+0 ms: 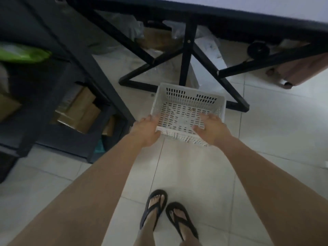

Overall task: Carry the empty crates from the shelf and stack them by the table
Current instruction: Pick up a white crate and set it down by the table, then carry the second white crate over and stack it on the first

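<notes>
Pale square tiles (276, 132) with thin grout lines cover the floor, smooth and a little glossy. Across the top runs a table (230, 20) with a dark edge, cut off by the frame; its black metal legs (188, 55) cross in angular struts down to a flat foot bar. Behind the legs lie crumpled clear plastic and brown cardboard, too blurred to sort out. On the left stands a dark shelf unit (58, 50), its lower bay holding cardboard boxes (79, 110) packed close; a bright green bag (26, 54) sits higher up, half out of view. At the right edge a brownish panel on small castors (301, 68) is only partly seen.

Just in front of the table's foot bar is the white plastic crate (188, 110), rectangular, empty, its walls and floor pierced with rows of slots. Whether it rests on the tiles or hangs just above them I cannot tell. The left hand (147, 128) grips its near left corner, fingers curled over the rim. The right hand (211, 128) holds the near rim on the right, fingers reaching inside. Below, two feet in black flip-flops (168, 212) stand on the tiles.
</notes>
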Available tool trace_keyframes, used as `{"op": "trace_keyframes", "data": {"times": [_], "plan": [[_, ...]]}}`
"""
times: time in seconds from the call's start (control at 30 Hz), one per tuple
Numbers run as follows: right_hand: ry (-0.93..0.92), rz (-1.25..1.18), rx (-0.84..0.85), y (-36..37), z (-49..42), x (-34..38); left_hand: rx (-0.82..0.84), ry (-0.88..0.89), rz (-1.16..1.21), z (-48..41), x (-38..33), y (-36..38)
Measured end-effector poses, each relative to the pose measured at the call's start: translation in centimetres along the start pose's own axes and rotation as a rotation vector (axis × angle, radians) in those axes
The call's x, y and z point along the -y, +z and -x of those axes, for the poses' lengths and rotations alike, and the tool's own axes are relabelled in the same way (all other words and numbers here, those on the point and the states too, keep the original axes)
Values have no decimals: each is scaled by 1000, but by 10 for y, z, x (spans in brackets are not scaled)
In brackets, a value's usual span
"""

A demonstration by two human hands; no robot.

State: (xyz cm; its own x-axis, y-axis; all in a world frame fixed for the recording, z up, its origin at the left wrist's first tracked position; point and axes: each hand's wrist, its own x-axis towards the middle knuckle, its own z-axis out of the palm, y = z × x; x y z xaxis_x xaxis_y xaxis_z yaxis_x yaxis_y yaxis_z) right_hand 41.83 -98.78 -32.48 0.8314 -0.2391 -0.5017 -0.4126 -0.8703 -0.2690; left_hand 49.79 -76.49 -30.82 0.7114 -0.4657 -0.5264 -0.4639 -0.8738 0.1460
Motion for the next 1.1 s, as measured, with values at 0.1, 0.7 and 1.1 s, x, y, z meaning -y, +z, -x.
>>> {"op": "trace_keyframes", "data": {"times": [0.1,0.7,1.1], "plan": [[-77,84,143,-23,27,18,14,-113,30,63,19,-10],[-930,666,250,37,286,444,-173,-981,411,561,214,51],[-1358,763,278,182,535,674,-156,-1497,474,891,318,173]]}}
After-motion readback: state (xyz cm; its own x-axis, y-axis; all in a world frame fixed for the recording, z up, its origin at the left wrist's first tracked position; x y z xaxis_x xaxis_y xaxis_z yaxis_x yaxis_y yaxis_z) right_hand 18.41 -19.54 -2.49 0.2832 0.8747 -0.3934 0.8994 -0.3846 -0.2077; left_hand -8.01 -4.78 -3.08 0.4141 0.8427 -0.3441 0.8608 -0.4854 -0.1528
